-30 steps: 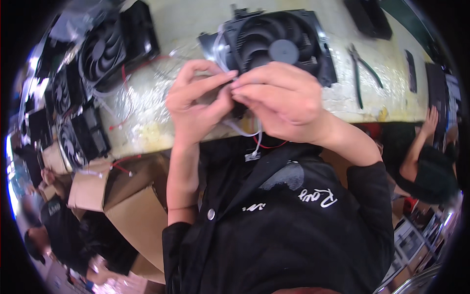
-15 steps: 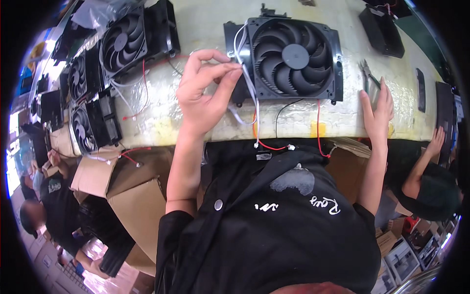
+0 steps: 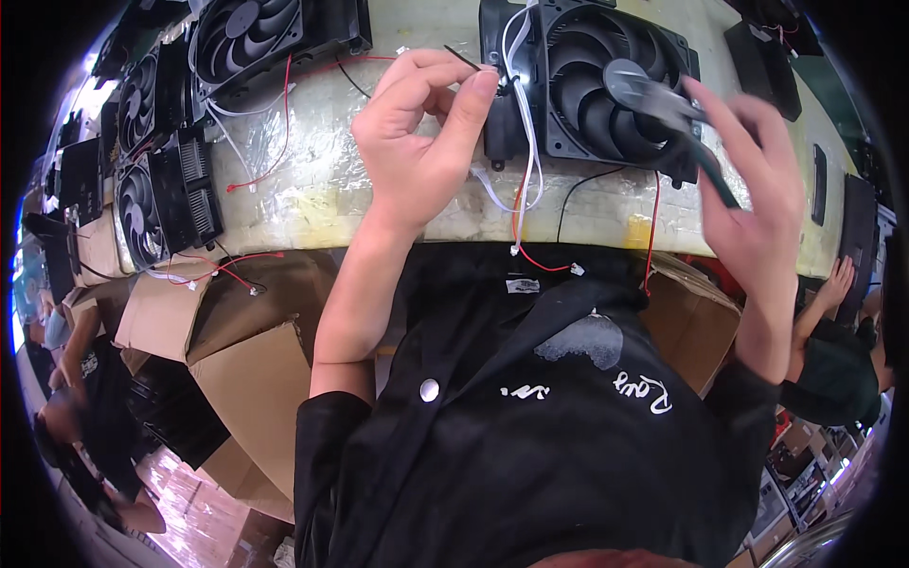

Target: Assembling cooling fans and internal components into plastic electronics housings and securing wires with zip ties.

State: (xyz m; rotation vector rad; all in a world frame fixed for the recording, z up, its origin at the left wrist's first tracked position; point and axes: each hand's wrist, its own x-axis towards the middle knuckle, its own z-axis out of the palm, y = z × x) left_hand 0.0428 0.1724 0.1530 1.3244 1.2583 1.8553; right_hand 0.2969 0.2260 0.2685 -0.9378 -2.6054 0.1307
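A black fan (image 3: 597, 123) in a dark housing lies on the table in front of me. White wires (image 3: 519, 57) run down its left side and hang over the near edge beside red and black leads. My left hand (image 3: 421, 123) pinches a thin black cable tie (image 3: 461, 58), whose tail sticks up past the fingertips beside the wires. My right hand (image 3: 757, 180) is wrapped round cutting pliers (image 3: 717, 175) with dark green handles. Their jaws, smeared by motion, are over the right part of the fan and point toward the wires.
More fan units (image 3: 251, 43) with loose leads stand at the left of the table. A black box-shaped part (image 3: 765, 71) and a dark strip (image 3: 819, 183) lie at the right. Open cardboard boxes (image 3: 251, 369) are below the near edge. Other people are at both sides.
My right hand has lifted the pliers off the table and swung them left over the fan. The left hand has moved slightly up and right; the cable tie's tail now shows.
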